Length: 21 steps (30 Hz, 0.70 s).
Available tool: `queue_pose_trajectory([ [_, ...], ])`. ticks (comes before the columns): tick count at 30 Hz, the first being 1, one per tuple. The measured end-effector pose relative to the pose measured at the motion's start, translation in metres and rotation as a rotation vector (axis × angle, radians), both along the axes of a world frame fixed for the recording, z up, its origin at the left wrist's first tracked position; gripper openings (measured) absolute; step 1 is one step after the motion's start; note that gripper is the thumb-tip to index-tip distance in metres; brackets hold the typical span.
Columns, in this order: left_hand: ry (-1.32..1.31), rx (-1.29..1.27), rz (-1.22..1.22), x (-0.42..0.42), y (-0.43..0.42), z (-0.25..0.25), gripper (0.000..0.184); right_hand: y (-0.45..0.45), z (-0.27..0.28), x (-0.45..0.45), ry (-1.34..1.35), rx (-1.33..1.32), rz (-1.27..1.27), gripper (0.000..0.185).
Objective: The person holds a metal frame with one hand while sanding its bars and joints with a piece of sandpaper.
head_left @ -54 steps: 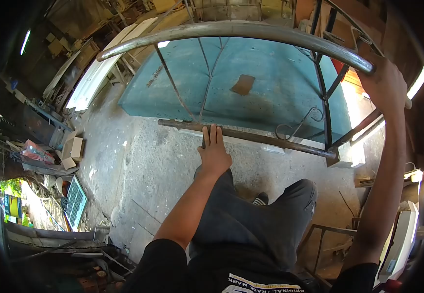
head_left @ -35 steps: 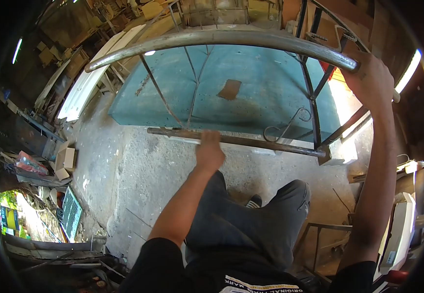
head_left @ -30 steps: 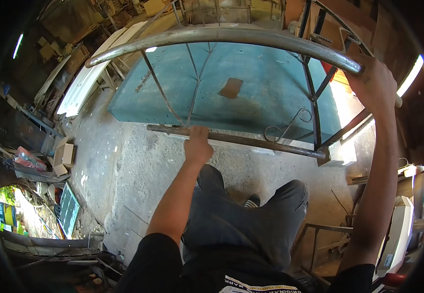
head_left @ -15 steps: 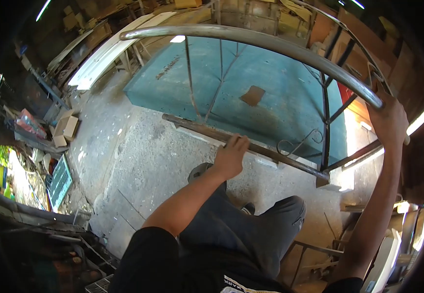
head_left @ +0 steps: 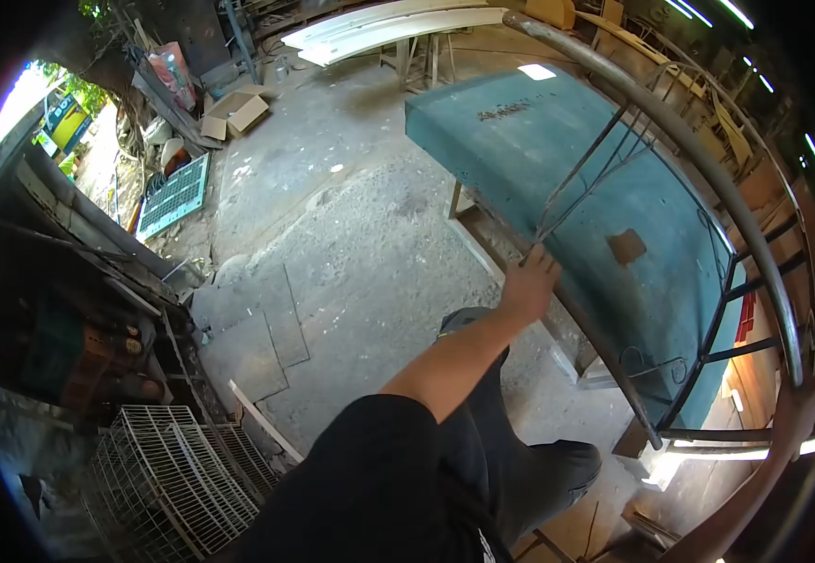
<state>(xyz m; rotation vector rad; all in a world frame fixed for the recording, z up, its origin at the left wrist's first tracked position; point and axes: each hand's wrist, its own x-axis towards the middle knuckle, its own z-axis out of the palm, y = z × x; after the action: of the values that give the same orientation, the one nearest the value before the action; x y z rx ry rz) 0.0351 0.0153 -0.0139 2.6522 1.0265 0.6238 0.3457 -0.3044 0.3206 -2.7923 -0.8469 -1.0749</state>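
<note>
as view swings left | left hand (head_left: 527, 290): half-open grip, lower bar (head_left: 606, 355) | right hand (head_left: 795, 411): closed, curved tube (head_left: 703, 153)

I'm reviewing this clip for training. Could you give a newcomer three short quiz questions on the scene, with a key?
1. Fill in: the ____ hand is at the metal frame's straight lower bar.
2. What colour is the large slab with the brown patch?
A) red
B) teal
C) white
3. True or false: the cardboard box on the floor is open.

Key: 1. left (the left hand); 2. B; 3. true.
</note>
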Motion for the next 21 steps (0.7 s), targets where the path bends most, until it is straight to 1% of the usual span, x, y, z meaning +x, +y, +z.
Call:
queue_pose_trajectory([
  [1, 0.01, 0.13, 0.153, -0.003, 0.003, 0.001, 0.032, 0.001, -0.001, -0.002, -0.005, -0.001, 0.003, 0.042],
  [2, 0.015, 0.144, 0.16, 0.003, -0.012, -0.004, 0.032, 0.003, -0.001, -0.004, 0.009, 0.016, 0.018, 0.042],
  [4, -0.212, 0.329, -0.231, 0.029, -0.052, -0.03, 0.031, 0.004, -0.003, 0.004, -0.01, 0.027, 0.022, 0.042],
  [5, -0.214, 0.339, -0.233, 0.027, -0.043, -0.03, 0.031, 0.005, -0.004, 0.008, -0.019, 0.032, 0.024, 0.041],
  [7, -0.244, 0.083, -0.372, 0.018, -0.027, -0.028, 0.026, 0.0, -0.004, 0.008, -0.036, 0.022, 0.03, 0.041],
  [8, -0.035, -0.078, -0.235, 0.017, -0.005, -0.025, 0.029, -0.003, -0.003, 0.008, -0.043, 0.013, 0.027, 0.04],
  [9, -0.034, -0.086, -0.248, 0.015, -0.008, -0.019, 0.029, -0.003, -0.002, 0.006, -0.036, 0.008, -0.004, 0.04],
  [11, -0.064, 0.217, 0.098, 0.004, -0.013, -0.003, 0.03, 0.001, -0.004, 0.0, -0.016, 0.005, -0.021, 0.04],
  [12, 0.025, 0.125, 0.146, 0.031, -0.03, -0.022, 0.035, 0.003, -0.003, -0.002, -0.016, 0.026, 0.0, 0.04],
  [14, -0.061, 0.186, -0.253, 0.036, -0.079, -0.023, 0.045, 0.011, 0.0, -0.009, -0.025, 0.06, 0.022, 0.04],
  [15, -0.143, 0.257, -0.389, 0.03, -0.093, -0.022, 0.057, 0.014, 0.001, -0.016, 0.006, 0.051, 0.045, 0.039],
  [17, -0.033, -0.14, -0.551, 0.021, -0.069, 0.007, 0.059, 0.019, 0.008, -0.05, 0.024, 0.057, 0.135, 0.036],
  [18, -0.332, -0.028, -0.43, 0.026, -0.046, -0.041, 0.055, 0.024, 0.012, -0.067, 0.073, 0.052, 0.135, 0.035],
  [19, -0.373, 0.034, -0.321, 0.011, -0.021, -0.036, 0.05, 0.027, 0.015, -0.079, 0.124, 0.049, 0.128, 0.034],
  [20, -0.222, -0.172, -0.219, -0.003, 0.008, -0.028, 0.048, 0.029, 0.016, -0.085, 0.103, 0.044, 0.119, 0.033],
  [21, -0.194, 0.012, -0.101, -0.019, 0.011, -0.011, 0.051, 0.031, 0.015, -0.086, 0.087, 0.046, 0.109, 0.033],
])
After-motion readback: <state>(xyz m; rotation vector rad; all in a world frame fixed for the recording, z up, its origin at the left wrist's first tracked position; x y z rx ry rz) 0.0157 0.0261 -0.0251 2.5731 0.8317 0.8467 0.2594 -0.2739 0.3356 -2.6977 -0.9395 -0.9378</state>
